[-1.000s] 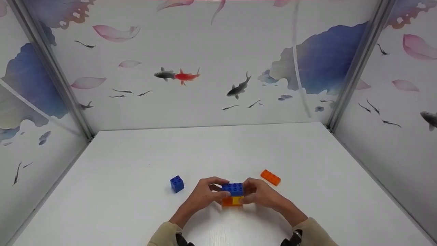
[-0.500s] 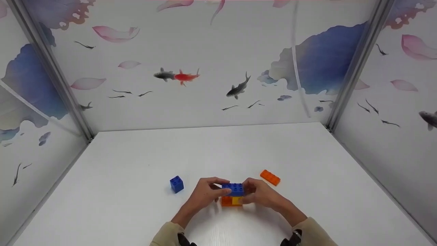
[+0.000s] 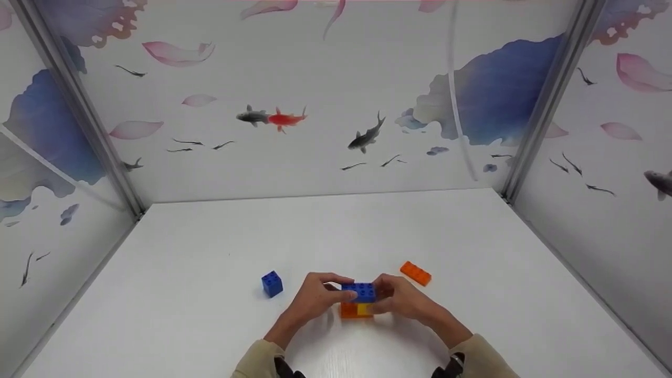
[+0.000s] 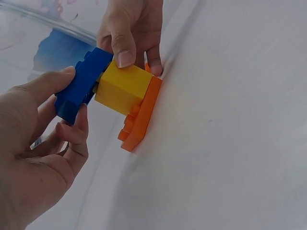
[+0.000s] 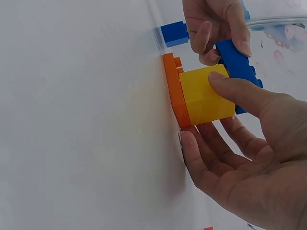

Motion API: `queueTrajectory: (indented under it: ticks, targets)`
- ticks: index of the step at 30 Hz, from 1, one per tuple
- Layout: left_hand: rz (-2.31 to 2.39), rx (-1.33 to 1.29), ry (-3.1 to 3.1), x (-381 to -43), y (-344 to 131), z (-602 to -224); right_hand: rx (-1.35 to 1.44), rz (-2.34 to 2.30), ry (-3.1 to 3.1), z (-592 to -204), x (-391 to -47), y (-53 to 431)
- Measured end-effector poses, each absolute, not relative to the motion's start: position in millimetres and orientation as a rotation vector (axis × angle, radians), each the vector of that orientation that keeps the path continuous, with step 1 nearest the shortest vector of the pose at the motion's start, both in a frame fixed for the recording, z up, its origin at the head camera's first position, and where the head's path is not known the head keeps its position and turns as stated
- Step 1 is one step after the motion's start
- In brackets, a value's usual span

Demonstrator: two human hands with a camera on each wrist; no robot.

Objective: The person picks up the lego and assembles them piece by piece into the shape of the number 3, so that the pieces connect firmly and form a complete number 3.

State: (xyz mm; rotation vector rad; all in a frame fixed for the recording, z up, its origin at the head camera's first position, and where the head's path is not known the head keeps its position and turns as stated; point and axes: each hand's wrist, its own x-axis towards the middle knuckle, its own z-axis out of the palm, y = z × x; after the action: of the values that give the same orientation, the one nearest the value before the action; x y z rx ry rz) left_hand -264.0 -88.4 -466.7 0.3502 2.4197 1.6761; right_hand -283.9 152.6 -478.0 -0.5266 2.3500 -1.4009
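1. Head view: the left hand [image 3: 316,297] is pinching the blue brick [image 3: 363,291]; the right hand [image 3: 397,299] is gripping the yellow brick [image 3: 363,310]. The orange base [image 3: 348,310] is lying beneath, between both hands. The blue block [image 3: 272,284] and orange plate [image 3: 416,273] are lying well apart on the counter [image 3: 252,236], unattached.
2. Left wrist view: the yellow brick is sitting on one end of the orange base, a joint appearing complete. The blue brick is tilting, studs showing in the gap; its seating is judged outstanding.
3. Right wrist view: the right thumb is bearing on the yellow brick. Whether the base is touching the counter, I cannot tell.
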Motion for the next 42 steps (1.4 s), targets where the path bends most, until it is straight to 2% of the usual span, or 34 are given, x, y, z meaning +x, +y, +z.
queueTrajectory:
  ticks: [42]
  targets:
    - [1.63,0.288,2.417,-266.9,-88.1,-469.1,-0.567,-1.416,2.346,-478.9,-284.4,154.1]
